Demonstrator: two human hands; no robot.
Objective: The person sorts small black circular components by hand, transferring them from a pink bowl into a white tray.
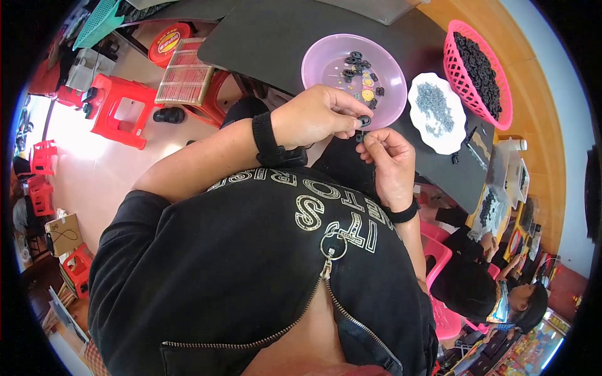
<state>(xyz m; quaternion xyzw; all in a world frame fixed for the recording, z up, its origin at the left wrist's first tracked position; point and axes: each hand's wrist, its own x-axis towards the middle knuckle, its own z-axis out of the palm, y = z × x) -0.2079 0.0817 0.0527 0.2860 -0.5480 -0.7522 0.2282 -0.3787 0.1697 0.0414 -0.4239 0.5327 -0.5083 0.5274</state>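
My left hand (313,116) pinches a small black plastic part (364,121) between thumb and fingertips. Just below it, my right hand (392,164) has its thumb and forefinger closed on another small black piece (359,137). The two pieces are close together; whether they touch is too small to tell. Both hands are at the near rim of a translucent pink bowl (320,66), in which several loose black parts (355,61) lie. A white scalloped plate (447,146) to the right holds a heap of tiny greyish, shiny pieces (434,108).
A pink slatted basket (450,59) full of black parts stands at the far right of the dark table (269,47). Red stools (119,109) and a black shoe-like object (168,115) are on the floor at left. Another person (476,291) sits at right beside a clear bag (492,213).
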